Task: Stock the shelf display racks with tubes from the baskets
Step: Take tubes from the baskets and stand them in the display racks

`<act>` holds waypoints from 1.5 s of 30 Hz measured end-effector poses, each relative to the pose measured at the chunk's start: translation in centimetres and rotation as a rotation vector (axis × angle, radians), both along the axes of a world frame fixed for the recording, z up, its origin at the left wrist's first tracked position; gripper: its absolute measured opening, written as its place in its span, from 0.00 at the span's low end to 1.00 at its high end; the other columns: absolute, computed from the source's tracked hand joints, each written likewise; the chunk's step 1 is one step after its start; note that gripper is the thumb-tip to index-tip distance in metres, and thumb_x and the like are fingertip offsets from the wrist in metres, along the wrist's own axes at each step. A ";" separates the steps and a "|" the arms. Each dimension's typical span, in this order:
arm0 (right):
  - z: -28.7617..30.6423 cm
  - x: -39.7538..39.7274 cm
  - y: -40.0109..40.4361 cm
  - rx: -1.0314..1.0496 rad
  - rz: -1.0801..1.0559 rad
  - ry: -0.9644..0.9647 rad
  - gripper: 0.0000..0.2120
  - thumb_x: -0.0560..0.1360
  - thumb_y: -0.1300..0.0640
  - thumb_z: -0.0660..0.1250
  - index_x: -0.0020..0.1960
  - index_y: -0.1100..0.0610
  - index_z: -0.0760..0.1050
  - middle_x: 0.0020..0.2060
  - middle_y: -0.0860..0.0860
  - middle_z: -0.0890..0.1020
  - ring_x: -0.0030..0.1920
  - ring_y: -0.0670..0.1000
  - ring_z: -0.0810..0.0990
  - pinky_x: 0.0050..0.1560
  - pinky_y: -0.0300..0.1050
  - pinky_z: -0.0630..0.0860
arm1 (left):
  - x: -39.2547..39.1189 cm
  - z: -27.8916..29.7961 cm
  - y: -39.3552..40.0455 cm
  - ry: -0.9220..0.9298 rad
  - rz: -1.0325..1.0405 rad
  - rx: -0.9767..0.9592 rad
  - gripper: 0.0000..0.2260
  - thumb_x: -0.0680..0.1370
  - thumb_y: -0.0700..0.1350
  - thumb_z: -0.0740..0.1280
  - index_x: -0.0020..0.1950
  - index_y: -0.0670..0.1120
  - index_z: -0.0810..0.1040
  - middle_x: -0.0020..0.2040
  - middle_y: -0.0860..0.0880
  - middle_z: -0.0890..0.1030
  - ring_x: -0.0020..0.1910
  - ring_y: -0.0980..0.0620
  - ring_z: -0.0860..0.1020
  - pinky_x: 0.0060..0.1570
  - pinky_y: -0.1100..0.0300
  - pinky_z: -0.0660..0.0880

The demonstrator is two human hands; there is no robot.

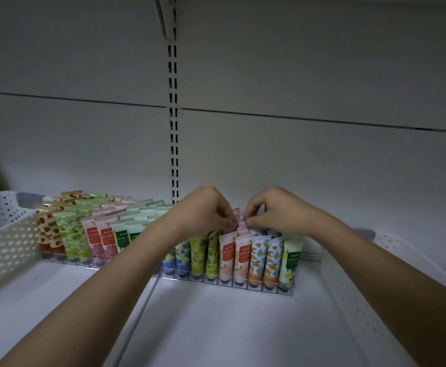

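White shelving fills my view, its slotted upright (173, 123) running down the back panel to the shelf (229, 327). Two clear display racks sit side by side on it: the left rack (65, 259) and the right rack (243, 286), both packed with upright tubes in rows. I have both hands over the right rack's pink peach tubes (236, 250). My left hand (203, 210) and right hand (274, 210) each have fingertips curled and pinching the crimped tops in that column's back rows. A perforated white basket (2, 234) stands left, another basket (370, 300) right.
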State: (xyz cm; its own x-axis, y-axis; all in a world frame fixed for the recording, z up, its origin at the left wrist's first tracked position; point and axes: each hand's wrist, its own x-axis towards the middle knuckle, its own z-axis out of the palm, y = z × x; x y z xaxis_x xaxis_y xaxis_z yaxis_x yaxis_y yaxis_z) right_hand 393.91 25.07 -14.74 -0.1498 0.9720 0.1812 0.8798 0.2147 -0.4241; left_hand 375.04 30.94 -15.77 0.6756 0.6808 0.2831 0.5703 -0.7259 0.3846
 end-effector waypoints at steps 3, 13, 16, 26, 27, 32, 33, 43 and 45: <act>-0.3 0.0 0.0 -0.002 -0.007 0.000 0.02 0.72 0.60 0.74 0.45 0.56 0.85 0.32 0.38 0.81 0.32 0.32 0.77 0.32 0.25 0.69 | 0.4 0.0 0.0 0.017 -0.001 0.008 0.04 0.72 0.47 0.74 0.46 0.53 0.87 0.41 0.57 0.85 0.37 0.63 0.78 0.43 0.65 0.74; -0.8 -0.4 0.1 0.025 -0.058 -0.027 0.01 0.71 0.57 0.75 0.40 0.53 0.84 0.36 0.43 0.84 0.35 0.38 0.80 0.40 0.34 0.77 | 0.5 -0.5 0.3 0.066 0.023 0.027 0.10 0.72 0.40 0.73 0.50 0.50 0.86 0.45 0.54 0.85 0.39 0.62 0.78 0.44 0.69 0.72; -0.9 -0.6 0.1 0.027 -0.055 -0.055 0.01 0.70 0.57 0.75 0.40 0.53 0.85 0.36 0.43 0.84 0.38 0.40 0.81 0.43 0.37 0.78 | 0.3 -0.5 0.2 0.064 0.018 0.019 0.09 0.72 0.40 0.72 0.49 0.52 0.86 0.45 0.55 0.85 0.40 0.61 0.79 0.47 0.65 0.77; -0.8 -0.7 0.0 0.021 -0.055 -0.053 0.01 0.70 0.57 0.75 0.41 0.52 0.85 0.36 0.42 0.84 0.39 0.40 0.82 0.45 0.40 0.80 | 0.3 -0.6 0.1 0.021 0.006 0.029 0.08 0.72 0.41 0.73 0.47 0.53 0.86 0.42 0.57 0.85 0.37 0.64 0.77 0.46 0.65 0.76; -0.8 -0.7 0.0 0.022 -0.054 -0.053 0.01 0.70 0.57 0.75 0.41 0.52 0.85 0.36 0.42 0.84 0.39 0.40 0.82 0.45 0.41 0.80 | 0.3 -0.6 0.2 0.015 0.009 0.029 0.08 0.72 0.42 0.73 0.47 0.53 0.86 0.42 0.57 0.85 0.36 0.66 0.77 0.45 0.66 0.76; -0.7 -0.8 0.0 0.026 -0.050 -0.059 0.01 0.70 0.57 0.75 0.42 0.53 0.85 0.37 0.44 0.85 0.39 0.41 0.82 0.47 0.43 0.80 | 0.4 -0.8 0.5 -0.009 0.008 0.032 0.08 0.71 0.41 0.74 0.47 0.52 0.86 0.42 0.57 0.85 0.33 0.69 0.75 0.42 0.71 0.72; -0.7 -0.8 0.0 0.026 -0.050 -0.058 0.01 0.70 0.57 0.75 0.42 0.53 0.85 0.37 0.44 0.85 0.39 0.41 0.82 0.47 0.43 0.80 | 0.4 -0.8 0.6 -0.012 0.007 0.034 0.08 0.71 0.42 0.74 0.47 0.52 0.86 0.42 0.56 0.85 0.34 0.68 0.75 0.43 0.70 0.72; 1.0 0.4 1.2 0.076 -0.123 -0.050 0.04 0.73 0.61 0.71 0.43 0.56 0.84 0.41 0.49 0.86 0.43 0.46 0.83 0.48 0.40 0.77 | 0.2 0.0 2.1 -0.092 0.106 0.058 0.05 0.74 0.43 0.72 0.46 0.51 0.86 0.44 0.55 0.85 0.38 0.63 0.78 0.47 0.64 0.77; 1.0 0.4 1.7 0.064 -0.121 -0.078 0.04 0.73 0.62 0.71 0.43 0.57 0.84 0.40 0.50 0.86 0.42 0.47 0.83 0.48 0.40 0.77 | 0.5 -0.1 2.4 -0.070 0.098 0.023 0.04 0.74 0.44 0.72 0.45 0.51 0.86 0.43 0.56 0.85 0.37 0.64 0.78 0.46 0.65 0.76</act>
